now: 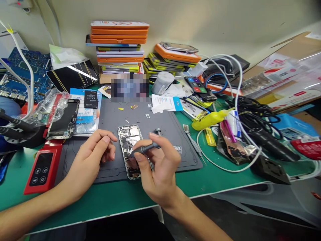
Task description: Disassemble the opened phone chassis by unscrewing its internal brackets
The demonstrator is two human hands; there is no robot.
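An opened phone (pixel 126 149) lies on the grey work mat with its inner boards and parts exposed. My right hand (pixel 159 167) grips a dark grey screwdriver (pixel 148 147) between thumb and fingers over the phone's right side. This hand covers part of the phone, and I cannot make out the screwdriver's tip. Left of the phone, my left hand (pixel 91 154) hovers with loosely bent fingers, some space between them and nothing visible in them. Small loose parts, including a white frame-like piece (pixel 147 116), lie on the mat (pixel 107 117) beyond the phone.
At left are a detached phone screen (pixel 64 120), a phone battery (pixel 91 99) and a red device (pixel 41 169). Stacked orange cases (pixel 119 33) stand by the wall. A metal-tipped tool (pixel 193 142), yellow bottle (pixel 210 119) and white cable (pixel 225 170) lie right.
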